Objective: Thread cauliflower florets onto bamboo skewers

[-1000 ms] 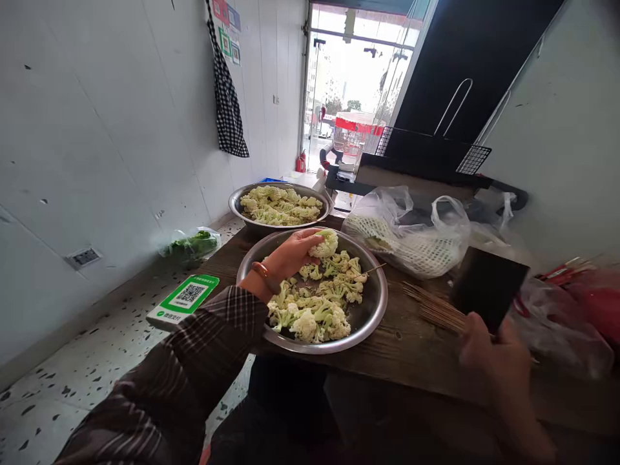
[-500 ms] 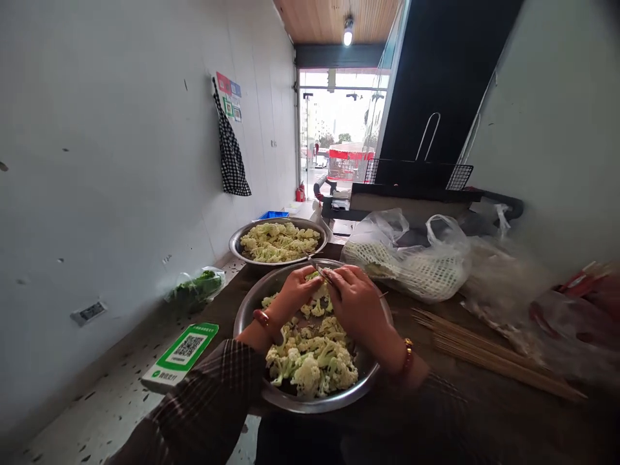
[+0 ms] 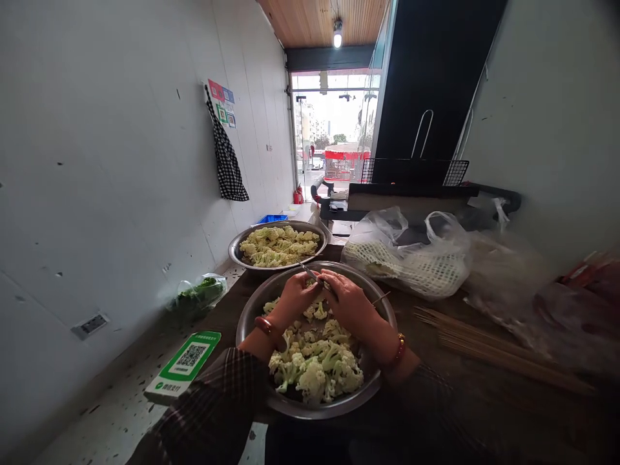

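My right hand [image 3: 351, 303] is closed over a small knife [image 3: 309, 272]; its metal blade points up and left past my left fingertips. A thin wooden skewer [image 3: 381, 298] sticks out to the right behind my right hand; its other end is hidden. With bent fingers, my left hand [image 3: 294, 300] meets the right one at the blade, and whatever it pinches is covered by the fingers. Both hands are over the far half of a wide metal basin [image 3: 247, 316]. Cut cauliflower florets [image 3: 317, 368] lie in it, heaped at the near side.
A second metal basin [image 3: 236, 250] of cauliflower stands behind. To the right are plastic bags with netted cauliflower [image 3: 431, 268] and a bundle of loose skewers [image 3: 494, 345]. A green QR-code sign [image 3: 186, 361] and bagged greens [image 3: 201, 290] lie left. A wall runs along the left.
My hands have drawn closer together, and more of the knife blade shows above the left fingers. The view has shifted slightly.
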{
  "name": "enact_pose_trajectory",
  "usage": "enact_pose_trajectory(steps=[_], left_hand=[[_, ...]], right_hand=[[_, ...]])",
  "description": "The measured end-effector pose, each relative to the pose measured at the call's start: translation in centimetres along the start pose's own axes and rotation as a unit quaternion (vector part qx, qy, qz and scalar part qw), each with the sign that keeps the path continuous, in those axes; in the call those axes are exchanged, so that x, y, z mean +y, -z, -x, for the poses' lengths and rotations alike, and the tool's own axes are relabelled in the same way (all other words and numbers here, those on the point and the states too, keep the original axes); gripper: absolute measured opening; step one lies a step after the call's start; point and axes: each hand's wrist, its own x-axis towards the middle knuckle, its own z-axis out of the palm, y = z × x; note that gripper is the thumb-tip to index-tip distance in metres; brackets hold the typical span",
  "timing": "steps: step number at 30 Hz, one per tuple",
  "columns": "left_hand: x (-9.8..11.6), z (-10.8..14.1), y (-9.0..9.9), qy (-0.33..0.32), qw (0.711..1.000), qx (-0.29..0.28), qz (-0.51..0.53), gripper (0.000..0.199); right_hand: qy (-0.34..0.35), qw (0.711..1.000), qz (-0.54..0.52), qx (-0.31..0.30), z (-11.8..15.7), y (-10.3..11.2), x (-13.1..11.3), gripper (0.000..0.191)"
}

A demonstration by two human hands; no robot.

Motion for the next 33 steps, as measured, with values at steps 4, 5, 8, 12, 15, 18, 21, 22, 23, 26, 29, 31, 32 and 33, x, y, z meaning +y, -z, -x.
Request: enact_pose_trajectory(steps=[4,5,8,12,15,18,21,22,23,26,29,31,32,33], left_hand=[[-0.3,0.1,-0.2,0.010,0.999,0.014,-0.051,0.027],[-0.4,0.1,-0.3,0.014,0.998,0.014,-0.067,0.026],[-0.3,0.3,-0.5,0.000,0.995,0.003,-0.104,0.022],[0.1,0.3,-0.7,-0.031,0.989,0.002,-0.147,0.020],[0.3,0.2,-1.0,-0.027,0.977,0.009,-0.211,0.015],[0.5,0.2,-1.3,-0.029,0.962,0.004,-0.271,0.015],[0.9,0.4,-1.5,-0.023,0.945,-0.017,-0.325,0.017],[1.2,0.5,-1.6,-0.016,0.939,-0.026,-0.341,0.018],[1.5,0.6,-1.6,-0.006,0.934,-0.033,-0.356,0.020],[2.4,1.1,-1.9,0.022,0.916,-0.047,-0.398,0.026],[3.1,1.6,-2.6,0.034,0.892,-0.065,-0.445,0.032],[3.2,1.8,-3.2,0.017,0.882,-0.075,-0.464,0.033],[3.1,1.8,-3.4,0.005,0.882,-0.078,-0.464,0.034],[2.9,1.8,-3.6,-0.006,0.886,-0.079,-0.456,0.034]], right_hand=[[-0.001,1.000,0.024,-0.011,0.1,-0.3,0.0,0.037],[-0.001,1.000,0.023,-0.011,0.0,-0.4,0.0,0.037],[-0.011,1.000,0.012,0.001,-0.1,-0.5,0.1,0.035],[-0.026,0.999,0.008,0.018,-0.1,-0.7,0.1,0.033],[-0.053,0.998,0.027,0.026,-0.2,-1.0,-0.3,0.031],[-0.080,0.995,0.045,0.023,-0.2,-1.1,-0.6,0.029],[-0.092,0.994,0.052,0.022,-0.3,-1.0,-0.8,0.027],[-0.096,0.994,0.054,0.023,-0.3,-1.0,-0.7,0.027],[-0.101,0.993,0.056,0.024,-0.4,-1.0,-0.7,0.027],[-0.118,0.991,0.060,0.033,-0.5,-1.2,-0.4,0.028],[-0.134,0.988,0.055,0.048,-0.8,-1.5,-0.1,0.027],[-0.149,0.985,0.047,0.066,-1.0,-1.6,0.1,0.026],[-0.158,0.983,0.042,0.077,-1.0,-1.6,0.2,0.026],[-0.167,0.981,0.036,0.089,-1.1,-1.5,0.3,0.027]])
